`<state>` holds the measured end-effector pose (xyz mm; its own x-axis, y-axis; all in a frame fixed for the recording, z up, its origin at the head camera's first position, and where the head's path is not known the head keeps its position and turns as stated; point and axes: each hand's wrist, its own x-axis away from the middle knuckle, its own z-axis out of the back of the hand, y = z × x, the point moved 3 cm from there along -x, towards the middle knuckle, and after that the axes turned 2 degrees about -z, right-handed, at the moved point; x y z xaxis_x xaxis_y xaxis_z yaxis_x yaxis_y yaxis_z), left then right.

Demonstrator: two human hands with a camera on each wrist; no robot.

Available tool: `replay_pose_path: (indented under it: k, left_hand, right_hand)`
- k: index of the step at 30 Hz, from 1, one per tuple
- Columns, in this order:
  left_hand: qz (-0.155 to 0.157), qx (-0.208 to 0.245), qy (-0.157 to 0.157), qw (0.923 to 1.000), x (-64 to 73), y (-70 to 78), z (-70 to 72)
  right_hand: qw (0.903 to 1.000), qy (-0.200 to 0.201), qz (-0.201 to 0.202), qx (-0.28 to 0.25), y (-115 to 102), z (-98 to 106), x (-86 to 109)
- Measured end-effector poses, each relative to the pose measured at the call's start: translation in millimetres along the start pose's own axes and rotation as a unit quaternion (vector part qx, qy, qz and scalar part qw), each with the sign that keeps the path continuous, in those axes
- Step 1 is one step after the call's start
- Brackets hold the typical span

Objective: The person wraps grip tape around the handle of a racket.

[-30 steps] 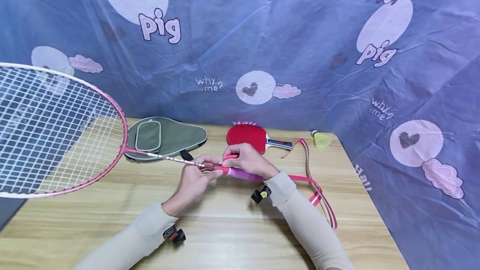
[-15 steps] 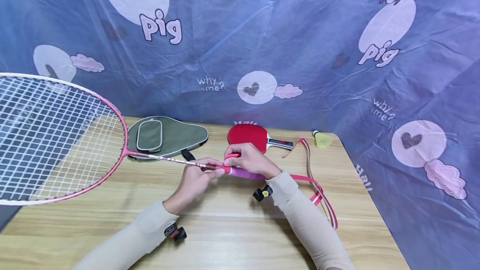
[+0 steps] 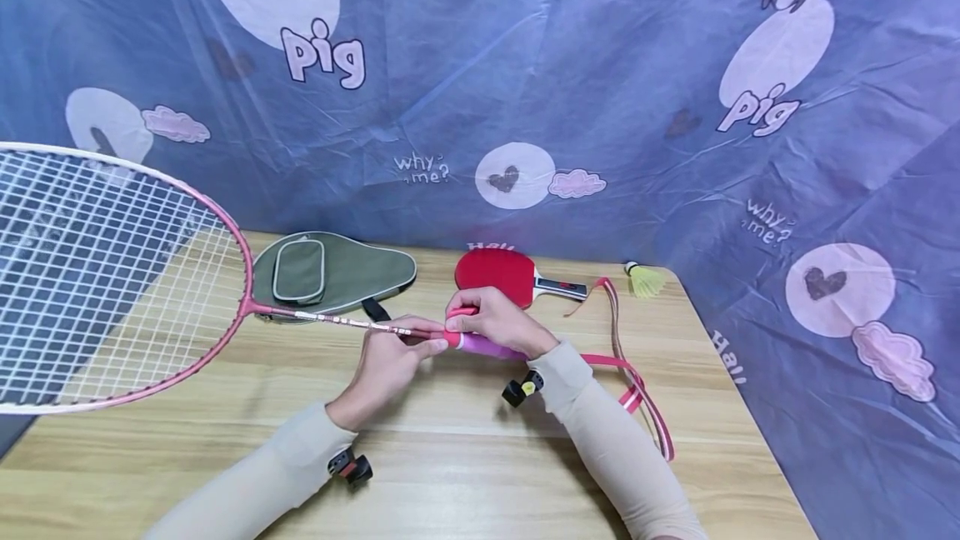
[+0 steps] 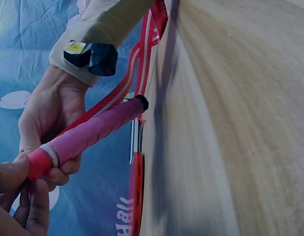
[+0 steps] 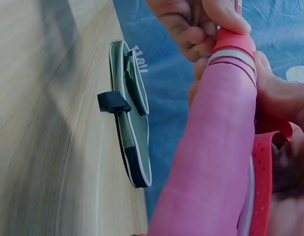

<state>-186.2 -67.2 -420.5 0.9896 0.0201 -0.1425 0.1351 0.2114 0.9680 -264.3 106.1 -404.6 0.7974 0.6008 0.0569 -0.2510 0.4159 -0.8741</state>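
Above the middle of the worktop [image 3: 442,457], a badminton racket [image 3: 250,304] is held raised, its strung head extended past the left edge and its pink-purple handle [image 3: 491,347] pointed toward the right edge. The racket is gripped at the red collar [image 3: 452,340] by the left hand [image 3: 388,361], thumb and fingers pinching where shaft and handle meet. Perforated red tape [image 3: 607,360] is pinched between thumb and fingers of the right hand [image 3: 498,322], just beside the collar; the remainder is trailed in loops near the right edge. Along the far edge, left to right, are noted: a green case [image 3: 363,273] near the far left corner, a red table tennis paddle [image 3: 495,272] and a yellow shuttlecock [image 3: 645,280] near the far right corner. A blue printed cloth [image 3: 427,65] is hung behind
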Motion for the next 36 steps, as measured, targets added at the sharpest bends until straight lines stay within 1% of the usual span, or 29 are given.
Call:
replay_pose_path:
  k: [3, 5, 10, 12, 17, 21, 24, 30, 33, 36]
  left_hand:
    - [-0.004, 0.002, 0.002, 1.0, 0.0, -0.2, -0.9]
    - [-0.005, 0.011, 0.002, 0.9999, -0.5, -0.7, -1.2]
    - [0.004, 0.042, -0.001, 0.9991, -3.0, -2.8, -1.2]
    - [0.006, 0.043, -0.002, 0.999, -3.7, -2.6, -0.9]
    - [0.004, 0.054, -0.016, 0.9984, -5.3, -2.4, -1.1]
    - [-0.008, 0.059, -0.027, 0.9978, -7.4, -3.3, -0.5]
    - [-0.011, 0.049, -0.028, 0.9983, -7.2, -3.0, 0.5]
    - [-0.016, 0.017, -0.005, 0.9997, -6.0, -2.1, 2.4]
    - [-0.017, 0.004, -0.006, 0.9998, -6.1, -1.6, 3.4]
    - [-0.012, 0.004, -0.011, 0.9999, -6.0, -2.4, 3.3]
  right_hand:
    - [1.0, 0.0, -0.002, -0.005, 0.3, 0.0, -0.6]
    - [0.9999, -0.005, -0.001, -0.011, 0.4, -0.5, -1.1]
    - [0.9992, -0.032, -0.007, -0.024, 2.1, -2.0, -1.5]
    - [0.9987, -0.042, -0.01, -0.027, 2.9, -2.5, -1.2]
    - [0.9979, -0.049, -0.005, -0.042, 2.9, -4.3, -0.4]
    - [0.9975, -0.033, 0.004, -0.062, 3.4, -6.5, -0.4]
    - [0.998, -0.008, 0.01, -0.062, 4.6, -7.6, 0.1]
    - [0.9989, 0.035, 0.012, -0.03, 4.5, -4.9, 0.4]
    - [0.9991, 0.036, 0.007, -0.023, 5.0, -1.7, -0.2]
    - [0.9998, 0.013, 0.008, -0.011, 5.2, 0.5, -0.3]
